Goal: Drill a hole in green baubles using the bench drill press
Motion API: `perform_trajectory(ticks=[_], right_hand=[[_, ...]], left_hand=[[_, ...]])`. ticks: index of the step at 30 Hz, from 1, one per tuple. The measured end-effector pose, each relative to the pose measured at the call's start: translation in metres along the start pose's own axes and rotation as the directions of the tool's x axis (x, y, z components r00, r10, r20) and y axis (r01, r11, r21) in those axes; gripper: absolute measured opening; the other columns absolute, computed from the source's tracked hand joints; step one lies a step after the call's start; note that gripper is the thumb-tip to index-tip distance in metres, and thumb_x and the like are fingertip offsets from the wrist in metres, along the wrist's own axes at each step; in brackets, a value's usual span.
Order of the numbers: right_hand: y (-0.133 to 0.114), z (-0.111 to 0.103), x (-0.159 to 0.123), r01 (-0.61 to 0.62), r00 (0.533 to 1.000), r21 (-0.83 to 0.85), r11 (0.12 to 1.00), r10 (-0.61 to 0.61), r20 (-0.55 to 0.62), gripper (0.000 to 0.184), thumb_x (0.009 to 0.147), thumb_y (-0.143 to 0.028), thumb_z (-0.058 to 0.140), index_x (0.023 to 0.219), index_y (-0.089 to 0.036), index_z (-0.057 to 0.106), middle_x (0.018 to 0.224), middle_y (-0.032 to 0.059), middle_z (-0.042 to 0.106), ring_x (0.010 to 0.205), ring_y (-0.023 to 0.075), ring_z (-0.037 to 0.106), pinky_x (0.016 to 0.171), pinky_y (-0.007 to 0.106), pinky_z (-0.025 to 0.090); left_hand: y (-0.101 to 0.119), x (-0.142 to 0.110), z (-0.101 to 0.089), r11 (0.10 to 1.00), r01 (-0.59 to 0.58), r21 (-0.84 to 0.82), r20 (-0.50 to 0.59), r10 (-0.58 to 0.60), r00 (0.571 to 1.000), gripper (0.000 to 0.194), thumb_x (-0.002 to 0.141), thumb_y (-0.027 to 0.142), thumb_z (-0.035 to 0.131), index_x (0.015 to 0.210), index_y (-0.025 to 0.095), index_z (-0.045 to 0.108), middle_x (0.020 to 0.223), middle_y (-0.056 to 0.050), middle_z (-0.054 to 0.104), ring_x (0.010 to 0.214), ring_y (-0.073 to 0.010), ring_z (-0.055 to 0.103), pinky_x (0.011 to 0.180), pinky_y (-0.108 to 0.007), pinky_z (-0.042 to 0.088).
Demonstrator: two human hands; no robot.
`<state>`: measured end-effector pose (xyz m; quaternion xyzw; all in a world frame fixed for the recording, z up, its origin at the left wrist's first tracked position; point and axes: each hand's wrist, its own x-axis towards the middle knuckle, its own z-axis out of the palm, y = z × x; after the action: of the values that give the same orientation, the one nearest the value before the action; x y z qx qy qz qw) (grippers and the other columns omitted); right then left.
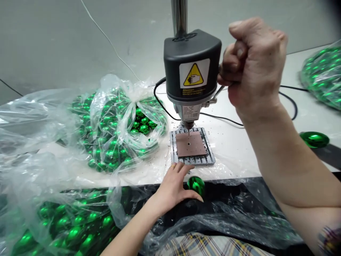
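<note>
A small bench drill press with a dark grey housing and a yellow hand-warning sticker stands in front of me. Its lever is gripped by my right hand, with the fingers curled round its end. Under the thin bit, a brown square board with a small hole lies on the slotted metal base. My left hand is at the table's front edge, fingers and thumb spread. A shiny green ball is between its fingertips and thumb, seemingly loose just off the edge.
Clear plastic bags of green balls lie on the left of the table, at lower left and at far right. Another green ball rests at right. Dark shavings surround the base, and a black cable runs behind it.
</note>
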<state>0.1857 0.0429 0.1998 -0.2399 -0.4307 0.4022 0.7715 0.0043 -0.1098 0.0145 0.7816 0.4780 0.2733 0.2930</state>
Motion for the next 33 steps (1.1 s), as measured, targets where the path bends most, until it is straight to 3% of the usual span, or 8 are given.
perform_trajectory(ticks=[2,6,11,21,24,26,29,33], right_hand=[[0.003,-0.001,0.002,0.033,0.999,0.003,0.999,-0.033,0.006,0.047,0.079,-0.006,0.054,0.04,-0.024,0.036,0.037,-0.0059,0.023,0.029,0.0073,0.019,0.029,0.029,0.006],[0.003,-0.002,0.001,0.051,0.998,0.01,0.999,-0.051,0.022,0.045,0.079,-0.007,0.053,0.041,-0.024,0.037,0.039,-0.0058,0.022,0.03,0.0076,0.02,0.029,0.028,0.007],[-0.001,-0.001,-0.004,0.04,0.999,-0.01,0.999,-0.04,-0.006,0.046,0.081,-0.007,0.052,0.041,-0.023,0.036,0.039,-0.0045,0.024,0.032,0.0083,0.017,0.032,0.028,0.006],[0.001,-0.001,-0.003,0.065,0.998,0.03,0.997,-0.066,0.006,0.046,0.083,-0.008,0.054,0.042,-0.023,0.038,0.04,-0.0047,0.026,0.033,0.0088,0.022,0.033,0.027,0.007],[0.003,-0.001,-0.003,0.063,0.997,0.04,0.997,-0.064,0.031,0.047,0.085,-0.008,0.055,0.044,-0.022,0.038,0.04,-0.0049,0.027,0.033,0.0081,0.022,0.032,0.027,0.008],[0.003,-0.002,-0.003,0.056,0.998,0.028,0.998,-0.057,0.026,0.047,0.085,-0.007,0.054,0.044,-0.022,0.037,0.041,-0.0052,0.026,0.032,0.0076,0.022,0.032,0.027,0.008],[0.003,-0.002,-0.002,0.065,0.997,0.02,0.998,-0.066,0.034,0.048,0.086,-0.007,0.054,0.044,-0.022,0.035,0.043,-0.0057,0.024,0.033,0.0068,0.022,0.032,0.026,0.009],[0.001,-0.002,-0.002,0.042,0.999,0.01,0.999,-0.042,0.024,0.052,0.091,-0.004,0.049,0.044,-0.022,0.035,0.042,-0.0057,0.025,0.032,0.0062,0.02,0.032,0.026,0.009]], left_hand=[[-0.009,0.005,-0.02,0.999,-0.014,0.033,-0.173,0.02,0.985,0.046,0.081,0.047,0.077,0.12,0.024,0.065,0.111,-0.009,0.069,0.104,-0.0283,0.063,0.091,-0.04,0.051],[-0.052,0.056,-0.081,0.941,0.277,0.197,-0.572,-0.119,0.811,0.028,0.1,0.026,0.047,0.119,0.019,0.065,0.109,-0.012,0.067,0.1,-0.0256,0.064,0.092,-0.039,0.05],[-0.105,0.118,-0.125,0.57,0.594,0.568,-0.373,-0.465,0.803,0.044,0.088,0.018,0.061,0.132,0.018,0.062,0.131,-0.02,0.058,0.127,-0.0375,0.052,0.102,-0.045,0.045],[-0.132,0.117,-0.116,0.651,0.583,0.486,-0.33,-0.481,0.812,0.037,0.086,0.029,0.067,0.122,0.021,0.062,0.11,-0.015,0.065,0.107,-0.0347,0.064,0.091,-0.042,0.047],[-0.12,0.117,-0.118,0.826,0.53,0.195,-0.513,-0.374,0.772,0.035,0.087,0.034,0.067,0.119,0.02,0.059,0.106,-0.011,0.065,0.101,-0.0274,0.064,0.086,-0.036,0.049],[-0.098,0.113,-0.116,0.925,0.28,-0.256,-0.6,-0.379,0.705,0.037,0.09,0.045,0.062,0.119,0.022,0.055,0.102,-0.008,0.065,0.088,-0.0219,0.064,0.075,-0.031,0.05],[-0.053,0.095,-0.101,0.587,-0.009,-0.81,-0.368,-0.496,0.787,0.043,0.092,0.059,0.055,0.111,0.021,0.056,0.097,-0.009,0.067,0.077,-0.0194,0.064,0.062,-0.028,0.048],[-0.01,0.069,-0.063,0.173,0.093,-0.981,-0.004,-0.493,0.87,0.034,0.087,0.046,0.064,0.107,0.019,0.058,0.105,-0.012,0.07,0.091,-0.0229,0.068,0.072,-0.033,0.055]])
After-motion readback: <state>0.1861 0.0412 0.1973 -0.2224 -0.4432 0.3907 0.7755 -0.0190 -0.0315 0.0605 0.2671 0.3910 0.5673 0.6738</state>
